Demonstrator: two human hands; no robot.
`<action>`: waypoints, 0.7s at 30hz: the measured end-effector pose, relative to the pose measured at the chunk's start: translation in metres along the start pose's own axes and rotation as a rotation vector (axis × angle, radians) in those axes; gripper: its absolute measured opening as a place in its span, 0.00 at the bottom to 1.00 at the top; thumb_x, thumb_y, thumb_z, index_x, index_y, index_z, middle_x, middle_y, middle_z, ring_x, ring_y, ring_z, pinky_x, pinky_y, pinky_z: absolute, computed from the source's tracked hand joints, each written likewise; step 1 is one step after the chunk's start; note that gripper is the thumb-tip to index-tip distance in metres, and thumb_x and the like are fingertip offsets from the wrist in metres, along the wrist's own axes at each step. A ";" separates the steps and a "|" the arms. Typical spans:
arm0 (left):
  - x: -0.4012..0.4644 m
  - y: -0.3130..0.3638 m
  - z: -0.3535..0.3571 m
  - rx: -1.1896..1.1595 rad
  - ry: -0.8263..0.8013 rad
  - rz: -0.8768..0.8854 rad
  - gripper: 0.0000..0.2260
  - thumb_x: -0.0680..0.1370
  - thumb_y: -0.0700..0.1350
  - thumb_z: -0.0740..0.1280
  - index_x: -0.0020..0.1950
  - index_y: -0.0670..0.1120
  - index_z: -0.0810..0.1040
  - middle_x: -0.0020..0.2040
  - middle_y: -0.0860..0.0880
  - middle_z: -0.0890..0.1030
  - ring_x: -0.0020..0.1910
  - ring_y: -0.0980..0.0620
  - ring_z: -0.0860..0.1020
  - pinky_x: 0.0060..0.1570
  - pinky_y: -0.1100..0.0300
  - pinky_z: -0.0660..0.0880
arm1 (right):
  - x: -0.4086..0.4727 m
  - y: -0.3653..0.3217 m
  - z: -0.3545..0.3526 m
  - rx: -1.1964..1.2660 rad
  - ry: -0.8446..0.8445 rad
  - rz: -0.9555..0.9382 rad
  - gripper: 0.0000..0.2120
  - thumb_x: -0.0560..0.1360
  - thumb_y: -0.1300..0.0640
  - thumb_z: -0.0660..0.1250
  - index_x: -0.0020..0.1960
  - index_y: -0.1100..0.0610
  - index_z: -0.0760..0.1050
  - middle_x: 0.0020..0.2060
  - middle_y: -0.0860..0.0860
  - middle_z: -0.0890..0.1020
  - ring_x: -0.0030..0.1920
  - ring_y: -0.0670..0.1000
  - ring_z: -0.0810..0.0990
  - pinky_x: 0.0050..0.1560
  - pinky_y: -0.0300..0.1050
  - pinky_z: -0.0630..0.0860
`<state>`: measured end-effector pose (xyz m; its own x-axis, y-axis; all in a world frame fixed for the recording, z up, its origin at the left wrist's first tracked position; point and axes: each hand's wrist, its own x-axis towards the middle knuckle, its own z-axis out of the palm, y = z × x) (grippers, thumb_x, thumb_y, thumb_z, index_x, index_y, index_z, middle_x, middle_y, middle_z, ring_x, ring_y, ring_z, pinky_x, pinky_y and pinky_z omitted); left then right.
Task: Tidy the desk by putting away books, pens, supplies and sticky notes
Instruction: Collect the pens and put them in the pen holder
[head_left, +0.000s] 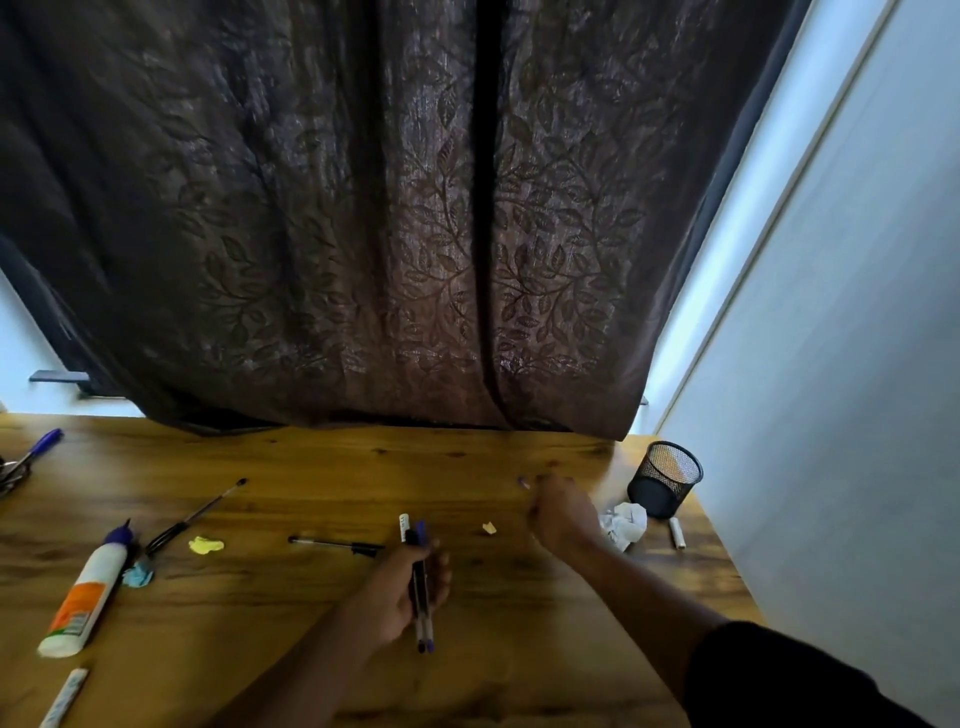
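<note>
My left hand (402, 592) is closed around a bundle of pens (421, 582) held upright over the middle of the wooden desk (311, 467). My right hand (561, 512) hovers further right with its fingers curled; a small purple tip shows at its fingertips, blurred. A black pen (337, 545) lies just left of my left hand. A black mesh pen cup (665, 486) stands at the back right corner. Beside it lie crumpled white paper (626, 525) and a short white marker (677, 533).
On the left lie a glue bottle (85, 592), a thin brush (197, 514), crumpled yellow (206, 545) and blue (138, 576) notes, a white tube (65, 696), and a blue pen (44, 444) at the edge. A small yellow scrap (489, 528) lies mid-desk. A dark curtain (363, 208) hangs behind.
</note>
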<state>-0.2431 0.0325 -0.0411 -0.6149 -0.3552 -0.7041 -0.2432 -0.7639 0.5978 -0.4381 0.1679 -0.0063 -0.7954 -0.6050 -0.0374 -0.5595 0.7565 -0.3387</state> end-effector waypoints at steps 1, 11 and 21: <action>-0.002 0.000 -0.001 0.012 -0.002 0.011 0.12 0.83 0.40 0.63 0.65 0.37 0.77 0.44 0.40 0.83 0.39 0.44 0.81 0.38 0.50 0.79 | 0.005 0.008 -0.003 -0.064 -0.016 0.016 0.09 0.76 0.62 0.67 0.55 0.56 0.80 0.52 0.53 0.84 0.52 0.56 0.83 0.43 0.44 0.73; -0.013 0.002 -0.019 -0.047 0.063 0.058 0.11 0.83 0.39 0.63 0.62 0.36 0.78 0.46 0.39 0.83 0.41 0.42 0.82 0.38 0.50 0.80 | 0.042 0.043 0.001 -0.295 -0.081 0.034 0.11 0.83 0.56 0.60 0.62 0.52 0.76 0.58 0.53 0.82 0.58 0.55 0.81 0.50 0.47 0.76; -0.018 0.006 -0.031 -0.160 0.033 0.060 0.17 0.84 0.48 0.63 0.64 0.36 0.78 0.55 0.35 0.84 0.49 0.38 0.83 0.49 0.44 0.81 | 0.046 -0.030 -0.011 -0.147 -0.024 -0.277 0.16 0.75 0.53 0.67 0.60 0.41 0.82 0.53 0.43 0.83 0.50 0.49 0.82 0.38 0.41 0.73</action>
<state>-0.2102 0.0175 -0.0373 -0.5993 -0.4183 -0.6826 -0.0828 -0.8157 0.5725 -0.4605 0.1194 0.0124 -0.6034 -0.7973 0.0145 -0.7830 0.5889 -0.2000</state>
